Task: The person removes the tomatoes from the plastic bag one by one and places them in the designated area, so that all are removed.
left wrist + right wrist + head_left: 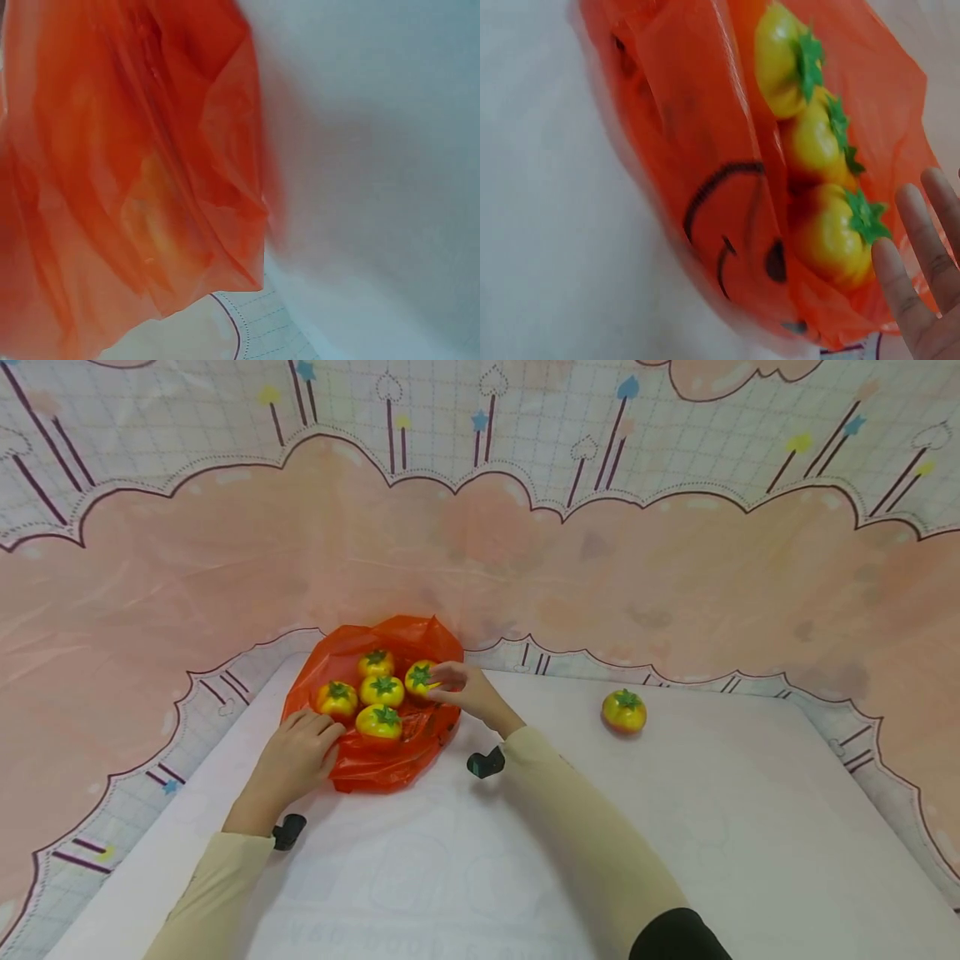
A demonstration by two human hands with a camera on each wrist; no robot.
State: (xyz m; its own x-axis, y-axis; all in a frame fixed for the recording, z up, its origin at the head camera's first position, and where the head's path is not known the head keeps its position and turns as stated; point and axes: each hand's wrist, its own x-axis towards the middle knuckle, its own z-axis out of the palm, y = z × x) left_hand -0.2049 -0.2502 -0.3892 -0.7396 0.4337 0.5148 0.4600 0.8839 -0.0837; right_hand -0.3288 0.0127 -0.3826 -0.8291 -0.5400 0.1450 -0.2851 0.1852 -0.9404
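Note:
A red plastic bag (371, 768), printed with a dark drawn face, lies spread with its mouth facing up. Several glossy yellow-red tomatoes (382, 692) with green star-shaped tops sit inside it. My left hand (296, 760) grips the bag's near left edge; the left wrist view shows only the bag's thin folds (165, 172), with a yellow shape showing through. Over the bag's right side, my right hand (468, 689) is beside the rightmost tomato (420, 677). In the right wrist view its fingers (922, 232) are extended and spread near a tomato (829, 236).
Another yellow-red tomato (624, 712) lies alone on the white tabletop (720, 827), right of the bag. Behind the table hangs a pink and white patterned cloth (570, 577). Dark wrist-worn devices (486, 763) sit by both wrists.

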